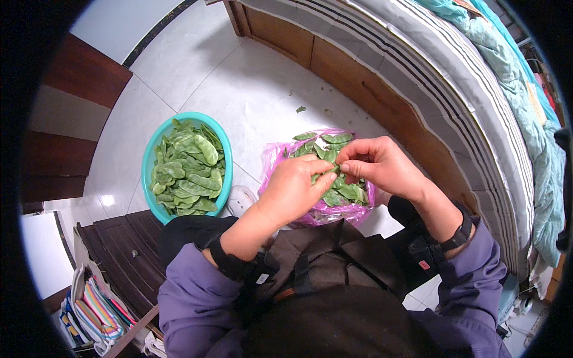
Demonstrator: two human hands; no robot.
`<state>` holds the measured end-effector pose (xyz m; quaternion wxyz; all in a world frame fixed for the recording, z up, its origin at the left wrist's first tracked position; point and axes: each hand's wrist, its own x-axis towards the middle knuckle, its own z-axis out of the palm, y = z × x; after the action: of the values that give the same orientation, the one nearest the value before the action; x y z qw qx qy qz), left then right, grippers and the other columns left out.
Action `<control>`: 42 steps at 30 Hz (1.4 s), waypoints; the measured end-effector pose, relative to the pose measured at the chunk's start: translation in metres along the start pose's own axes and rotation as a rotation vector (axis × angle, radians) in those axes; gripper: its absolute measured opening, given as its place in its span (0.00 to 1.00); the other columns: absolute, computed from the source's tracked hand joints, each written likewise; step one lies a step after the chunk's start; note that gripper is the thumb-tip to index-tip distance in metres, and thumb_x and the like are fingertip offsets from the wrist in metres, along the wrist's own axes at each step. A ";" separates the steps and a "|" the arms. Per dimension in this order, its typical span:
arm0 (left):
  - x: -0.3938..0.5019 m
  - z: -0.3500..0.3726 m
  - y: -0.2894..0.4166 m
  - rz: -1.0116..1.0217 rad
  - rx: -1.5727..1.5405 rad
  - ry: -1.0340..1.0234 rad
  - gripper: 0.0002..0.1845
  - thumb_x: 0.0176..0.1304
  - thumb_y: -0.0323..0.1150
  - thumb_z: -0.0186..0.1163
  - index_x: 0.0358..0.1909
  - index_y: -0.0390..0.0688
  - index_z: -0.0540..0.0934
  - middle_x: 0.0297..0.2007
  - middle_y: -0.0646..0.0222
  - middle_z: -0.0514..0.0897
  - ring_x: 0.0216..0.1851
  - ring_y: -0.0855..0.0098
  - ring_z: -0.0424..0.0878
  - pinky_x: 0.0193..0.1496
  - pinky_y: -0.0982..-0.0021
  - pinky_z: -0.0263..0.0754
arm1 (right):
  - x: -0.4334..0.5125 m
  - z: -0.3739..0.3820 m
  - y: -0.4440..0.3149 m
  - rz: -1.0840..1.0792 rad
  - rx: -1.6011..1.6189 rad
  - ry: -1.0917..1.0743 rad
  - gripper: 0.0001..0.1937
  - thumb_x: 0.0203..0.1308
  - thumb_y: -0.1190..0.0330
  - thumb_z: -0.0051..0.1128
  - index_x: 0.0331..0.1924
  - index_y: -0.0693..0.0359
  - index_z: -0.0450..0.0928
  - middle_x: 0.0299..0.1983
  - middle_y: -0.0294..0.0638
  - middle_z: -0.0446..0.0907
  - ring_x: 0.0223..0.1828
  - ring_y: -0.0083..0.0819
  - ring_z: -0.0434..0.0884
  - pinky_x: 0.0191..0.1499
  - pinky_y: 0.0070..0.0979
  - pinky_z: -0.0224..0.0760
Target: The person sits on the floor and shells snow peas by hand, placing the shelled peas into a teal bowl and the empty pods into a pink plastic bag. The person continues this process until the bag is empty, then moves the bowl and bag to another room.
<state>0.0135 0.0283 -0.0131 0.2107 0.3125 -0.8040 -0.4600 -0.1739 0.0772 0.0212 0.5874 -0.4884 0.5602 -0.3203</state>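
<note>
My left hand [293, 188] pinches a flat green bean pod [334, 170] between thumb and fingers, over an open bag. At the pod's right end, the thumb and forefinger of my right hand [387, 168] are pressed together; the fingers hide much of the pod. Beneath both hands a pink-purple plastic bag [329, 216] stands on the floor, holding many flat bean pods [351, 191]. Left of the bag is a turquoise plastic basin [228, 168], heaped with similar pods [186, 172].
A white shoe [241, 201] shows between basin and bag. Green scraps [301, 109] lie on the tiled floor [215, 96]. A bed with a wooden side [358, 85] and striped sheet [429, 89] borders the right. Dark wooden furniture [121, 250] stands at lower left, near folded cloths [100, 313].
</note>
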 end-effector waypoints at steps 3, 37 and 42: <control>0.000 -0.002 0.000 0.090 0.167 -0.085 0.07 0.50 0.32 0.58 0.28 0.39 0.79 0.25 0.58 0.75 0.31 0.56 0.75 0.34 0.61 0.69 | 0.005 0.002 0.000 0.034 -0.056 -0.094 0.05 0.56 0.74 0.53 0.30 0.68 0.74 0.24 0.33 0.75 0.26 0.17 0.75 0.31 0.15 0.70; 0.010 -0.022 -0.015 -0.522 -1.239 0.427 0.09 0.64 0.35 0.49 0.37 0.39 0.67 0.32 0.64 0.75 0.28 0.74 0.73 0.24 0.78 0.66 | 0.004 0.002 0.016 0.174 0.493 0.049 0.10 0.57 0.66 0.54 0.36 0.65 0.77 0.25 0.33 0.75 0.21 0.16 0.67 0.23 0.13 0.60; 0.011 -0.025 -0.014 -0.538 -1.069 0.355 0.10 0.63 0.34 0.51 0.40 0.38 0.68 0.34 0.64 0.76 0.31 0.73 0.74 0.27 0.76 0.68 | 0.005 -0.001 0.018 0.119 0.365 0.097 0.07 0.56 0.69 0.54 0.33 0.65 0.77 0.25 0.31 0.74 0.22 0.16 0.68 0.26 0.14 0.62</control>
<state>0.0259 -0.0004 -0.0126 0.3451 0.4268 -0.3086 -0.7769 -0.1775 0.0783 0.0026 0.6565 -0.3238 0.5481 -0.4045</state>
